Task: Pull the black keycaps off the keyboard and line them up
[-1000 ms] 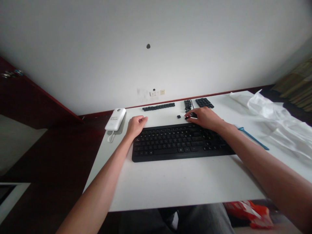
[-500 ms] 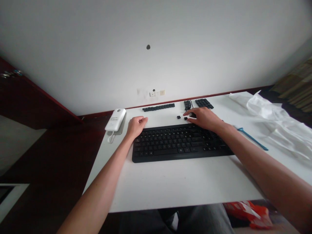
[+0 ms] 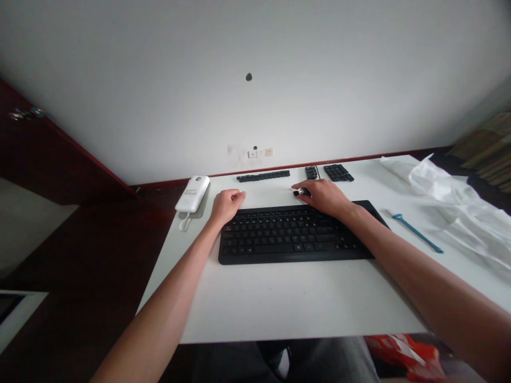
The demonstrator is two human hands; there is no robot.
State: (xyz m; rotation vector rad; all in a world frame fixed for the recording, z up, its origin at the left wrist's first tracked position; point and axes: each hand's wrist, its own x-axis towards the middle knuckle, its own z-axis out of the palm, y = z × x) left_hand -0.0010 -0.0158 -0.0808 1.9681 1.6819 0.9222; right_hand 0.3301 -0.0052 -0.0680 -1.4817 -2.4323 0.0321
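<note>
A black keyboard (image 3: 293,234) lies on the white table (image 3: 287,298) in front of me. My left hand (image 3: 227,205) rests as a loose fist at the keyboard's far left corner, holding nothing that I can see. My right hand (image 3: 321,196) reaches past the keyboard's far edge, its fingertips pinched around a small dark loose keycap (image 3: 300,192) on the table. A row of detached keycaps (image 3: 263,175) and two small blocks of keycaps (image 3: 311,172) (image 3: 337,172) lie near the wall.
A white phone-like device (image 3: 193,193) with a cord sits at the table's left edge. A blue thin tool (image 3: 417,232) lies right of the keyboard. Crumpled white plastic (image 3: 455,197) covers the right end. An orange packet (image 3: 403,356) lies on the floor below.
My right hand has slid left along the keyboard's far edge, from the loose pieces by the keycap blocks to the single keycap. The left hand has stayed put.
</note>
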